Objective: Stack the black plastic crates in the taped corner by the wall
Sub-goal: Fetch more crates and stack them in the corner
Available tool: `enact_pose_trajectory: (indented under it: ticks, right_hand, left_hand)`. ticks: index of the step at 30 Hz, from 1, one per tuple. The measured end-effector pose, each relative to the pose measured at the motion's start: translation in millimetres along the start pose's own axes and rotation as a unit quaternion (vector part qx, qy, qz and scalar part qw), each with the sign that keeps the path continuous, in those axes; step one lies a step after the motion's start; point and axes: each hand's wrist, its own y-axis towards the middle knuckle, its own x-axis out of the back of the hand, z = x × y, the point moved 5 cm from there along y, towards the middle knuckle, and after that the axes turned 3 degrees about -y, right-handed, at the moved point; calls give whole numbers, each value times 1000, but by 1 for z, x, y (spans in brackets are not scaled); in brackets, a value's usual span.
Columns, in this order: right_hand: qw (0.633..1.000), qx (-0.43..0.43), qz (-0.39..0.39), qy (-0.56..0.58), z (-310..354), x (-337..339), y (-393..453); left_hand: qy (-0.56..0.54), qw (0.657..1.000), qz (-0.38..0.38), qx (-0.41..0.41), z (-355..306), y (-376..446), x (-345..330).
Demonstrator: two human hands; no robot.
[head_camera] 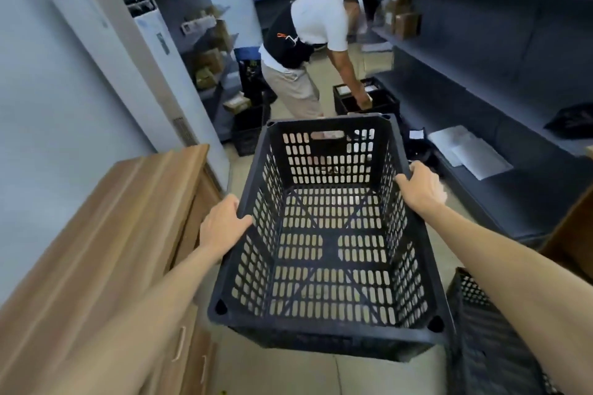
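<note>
- crate in transit: my left hand [224, 224] and right hand [421, 189] each curl over a long side rim of the empty black crate [330, 234], which i hold off the floor, open side up.
- second crate [481, 330]: low at my right, just beside the carried one.
- taped corner: not visible, so no finished stack can be confirmed.
- judgement: carrying stage; placing and stacking remain.
- background: another person [308, 51] bends over more crates [365, 99] by the shelves [481, 51].

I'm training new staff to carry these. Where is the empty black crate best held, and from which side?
By the top rim of its two long side walls, one hand from each side, as the left hand and right hand grip the crate here. The rim forms a lip, and opposite holds keep the open top level.
</note>
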Motion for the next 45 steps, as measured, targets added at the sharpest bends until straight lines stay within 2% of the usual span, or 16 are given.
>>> enact_pose_trajectory:
  ticks: [5, 13, 19, 25, 28, 35, 41, 45]
  right_hand:
    - [996, 77, 47, 19, 13, 21, -39]
    - [969, 197, 144, 45, 98, -11, -123]
    - [923, 260, 270, 82, 176, -68, -238]
    - [875, 283, 362, 152, 247, -137, -377]
    - [840, 316, 421, 134, 282, -175, -456]
    - [775, 363, 512, 75, 337, -266, -632]
    - [703, 463, 538, -31, 360, -343, -750]
    - [680, 505, 520, -114, 357, -394, -796]
  left_hand:
    - [-18, 999, -41, 28, 6, -72, 44]
    - [-103, 971, -77, 201, 91, -221, 98]
    - [-60, 929, -168, 326, 178, -346, 153]
    - [-5, 884, -211, 417, 270, -471, 207]
    - [9, 859, -226, 460, 319, -534, 225]
    - [36, 819, -201, 536, 442, -660, 255]
    - [34, 788, -134, 600, 526, -735, 255]
    - [28, 769, -95, 631, 560, -764, 238]
